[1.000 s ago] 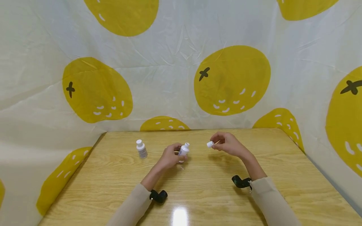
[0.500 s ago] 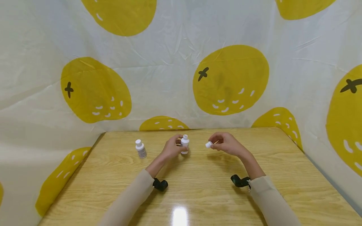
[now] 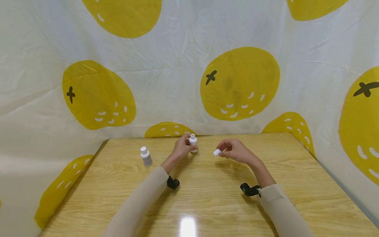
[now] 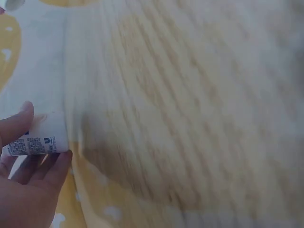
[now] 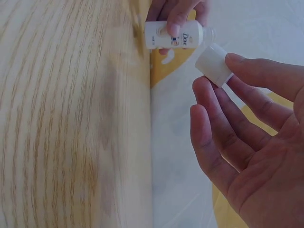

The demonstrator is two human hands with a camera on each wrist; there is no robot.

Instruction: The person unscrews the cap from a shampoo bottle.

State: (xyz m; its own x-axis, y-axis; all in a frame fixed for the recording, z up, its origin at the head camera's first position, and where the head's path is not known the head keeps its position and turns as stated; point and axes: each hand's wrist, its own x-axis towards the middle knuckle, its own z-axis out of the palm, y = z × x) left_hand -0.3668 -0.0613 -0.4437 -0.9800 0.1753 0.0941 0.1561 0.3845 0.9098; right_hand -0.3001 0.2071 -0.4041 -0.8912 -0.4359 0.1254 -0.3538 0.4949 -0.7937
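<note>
A small white bottle (image 3: pixel 193 144) with its cap off is gripped by the left hand (image 3: pixel 181 149), whose fingers and thumb are curled round its body. The bottle is held upright near the far edge of the wooden table (image 3: pixel 213 200), close to the cloth backdrop (image 3: pixel 177 65); whether its base rests on the wood cannot be told. In the left wrist view the bottle (image 4: pixel 40 140) is seen pinched between the thumb and the fingers (image 4: pixel 57 164), with blue print on its label. In the right wrist view the bottle (image 5: pixel 175 35) is seen lying sideways in the frame, with a printed logo and an open neck.

A white cap (image 3: pixel 217 152) is held by the right hand (image 3: pixel 235 152) above the table, to the right of the bottle and apart from it. In the right wrist view the cap (image 5: pixel 214 63) is pinched at the fingertips (image 5: pixel 203 88), while the palm is left largely open and the other fingers are only loosely bent.

A second white bottle (image 3: pixel 146 156), capped, is stood on the table to the left of the left hand, well apart from it. Beige sleeves (image 3: pixel 139 204) are worn on both arms, and a black strap-on device (image 3: pixel 173 182) is seen at each wrist.
</note>
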